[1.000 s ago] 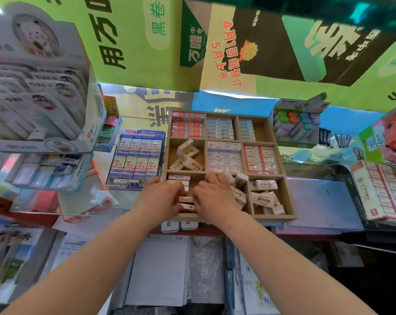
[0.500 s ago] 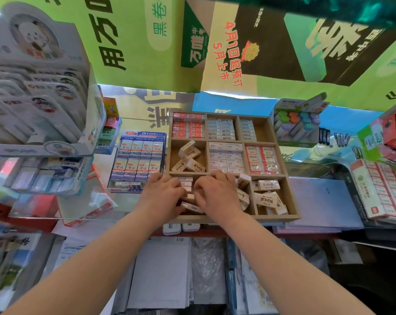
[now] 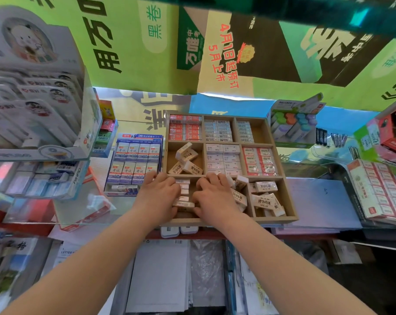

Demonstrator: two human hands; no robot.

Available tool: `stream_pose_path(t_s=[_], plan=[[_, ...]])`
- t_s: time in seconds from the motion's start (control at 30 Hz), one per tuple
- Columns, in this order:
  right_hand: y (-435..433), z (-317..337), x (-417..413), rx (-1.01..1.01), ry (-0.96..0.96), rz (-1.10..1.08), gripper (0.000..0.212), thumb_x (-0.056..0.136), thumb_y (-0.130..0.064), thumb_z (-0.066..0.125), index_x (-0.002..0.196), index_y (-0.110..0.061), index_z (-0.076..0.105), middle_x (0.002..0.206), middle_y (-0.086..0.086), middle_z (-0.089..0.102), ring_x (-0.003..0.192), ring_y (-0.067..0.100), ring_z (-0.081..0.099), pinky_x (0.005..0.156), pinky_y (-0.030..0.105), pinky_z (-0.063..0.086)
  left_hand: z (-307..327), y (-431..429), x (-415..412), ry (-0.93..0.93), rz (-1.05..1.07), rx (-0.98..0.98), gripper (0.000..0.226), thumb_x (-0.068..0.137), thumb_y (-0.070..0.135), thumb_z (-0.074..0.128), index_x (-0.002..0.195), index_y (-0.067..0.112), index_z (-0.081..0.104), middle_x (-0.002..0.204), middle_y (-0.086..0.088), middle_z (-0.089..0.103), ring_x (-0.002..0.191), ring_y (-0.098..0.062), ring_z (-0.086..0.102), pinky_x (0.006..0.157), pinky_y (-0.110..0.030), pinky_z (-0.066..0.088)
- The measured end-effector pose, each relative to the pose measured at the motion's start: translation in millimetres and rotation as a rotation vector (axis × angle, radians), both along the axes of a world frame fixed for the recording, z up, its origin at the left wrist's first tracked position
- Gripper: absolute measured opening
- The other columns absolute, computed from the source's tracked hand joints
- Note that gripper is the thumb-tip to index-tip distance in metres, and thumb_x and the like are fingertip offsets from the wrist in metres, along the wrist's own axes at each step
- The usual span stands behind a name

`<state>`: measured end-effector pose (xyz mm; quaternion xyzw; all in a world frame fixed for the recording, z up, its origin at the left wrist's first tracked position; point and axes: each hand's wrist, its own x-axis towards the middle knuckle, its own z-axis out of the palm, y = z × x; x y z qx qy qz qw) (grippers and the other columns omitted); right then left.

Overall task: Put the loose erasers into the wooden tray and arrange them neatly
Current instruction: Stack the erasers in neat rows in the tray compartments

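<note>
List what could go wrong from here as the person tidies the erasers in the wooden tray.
1. The row of erasers is squeezed between the left hand and right hand; an uneven grip could buckle it.
2. Tilted erasers lean beside the right hand; a nudge may topple them.
3. The wooden tray sits near the glass counter edge; a pull could slide it off.

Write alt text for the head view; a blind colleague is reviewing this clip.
A person's left hand and right hand grip a column of small erasers in a near compartment of a wooden tray on a shop counter. Larger erasers lie jumbled in neighbouring compartments; the far compartments are neatly packed.
</note>
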<state>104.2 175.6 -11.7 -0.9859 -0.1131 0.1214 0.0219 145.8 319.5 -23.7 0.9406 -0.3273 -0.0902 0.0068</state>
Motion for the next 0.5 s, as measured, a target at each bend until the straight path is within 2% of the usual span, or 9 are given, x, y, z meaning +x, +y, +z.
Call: stream_pose_path(t_s=[0.07,0.2,0.37,0.43,0.5], plan=[[5.7,-2.3,0.1,0.026,-0.014,-0.032,0.03,0.087,-0.032,0.049,0.107,-0.014,0.062,0.12,0.007,0.05,0.121,0.03,0.026,0.103,0.043,0.013,-2.1,4.9,-1.2,-0.005,0.046,-0.045,0.036,0.078,0.035,0.053,0.112,0.023,0.047,0.125,0.002,0.047,0.121,-0.019,0.032,0.103,-0.036,0.007],[12.5,-6.0,1.1,0.045,-0.054,-0.063,0.032,0.089,-0.031,0.047,0.109,-0.01,0.06,0.116,0.007,0.055,0.119,0.028,0.029,0.098,0.04,0.018,-2.2,9.5,0.7,0.033,0.128,-0.115,0.06,0.075,0.04,0.059,0.129,0.028,0.035,0.137,0.006,0.04,0.131,-0.016,0.025,0.106,-0.035,-0.01],[9.4,-4.6,-1.8,0.071,-0.039,-0.105,0.035,0.088,-0.036,0.047,0.114,-0.012,0.053,0.122,0.007,0.053,0.121,0.026,0.031,0.102,0.04,0.02,-2.1,9.3,0.5,0.039,0.125,-0.102,0.053,0.078,0.042,0.056,0.127,0.028,0.04,0.137,0.007,0.04,0.132,-0.015,0.023,0.11,-0.04,-0.011],[10.5,-0.9,-2.8,0.209,-0.058,-0.154,0.04,0.09,-0.031,0.044,0.125,-0.011,0.043,0.134,0.008,0.045,0.127,0.024,0.03,0.108,0.038,0.023,-1.9,10.0,-1.4,0.069,0.137,-0.125,0.055,0.078,0.04,0.058,0.128,0.028,0.039,0.139,0.007,0.038,0.133,-0.015,0.022,0.111,-0.04,-0.008],[12.3,3.9,-3.6,0.52,-0.077,-0.343,0.042,0.092,-0.02,0.042,0.132,-0.012,0.037,0.141,0.006,0.04,0.129,0.018,0.033,0.108,0.028,0.025,-2.2,12.5,-6.0,0.138,0.194,-0.238,0.058,0.078,0.037,0.062,0.13,0.027,0.038,0.141,0.006,0.037,0.133,-0.016,0.024,0.113,-0.039,0.001]])
